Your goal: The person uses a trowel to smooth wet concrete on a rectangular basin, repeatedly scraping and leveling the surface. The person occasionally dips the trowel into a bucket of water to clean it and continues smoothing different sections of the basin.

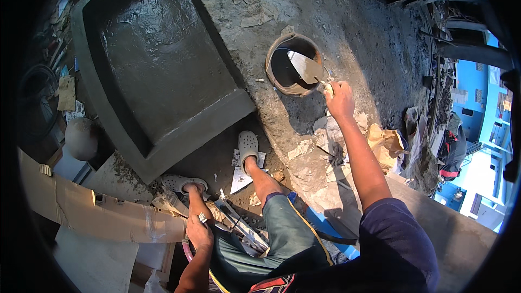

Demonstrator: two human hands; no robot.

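My right hand point(341, 101) is closed round the handle of a trowel point(305, 67). Its flat blade catches the sun over the mouth of a round bucket point(293, 90), which has dark contents and a mortar-crusted rim. My left hand point(199, 233) is down by my left knee, fingers curled, with a small pale thing showing at them that is too small to name. To the left of the bucket lies a rectangular basin point(201, 122) of grey cement, its inside wet and shiny towards the far end.
My feet, in grey clogs point(248, 143), stand beside the basin's near edge among scraps and debris. Torn paper point(384, 143) lies right of the bucket on rough ground. Cardboard point(122, 217) runs along the lower left, near a rounded grey object point(81, 139). Blue-walled buildings appear far right.
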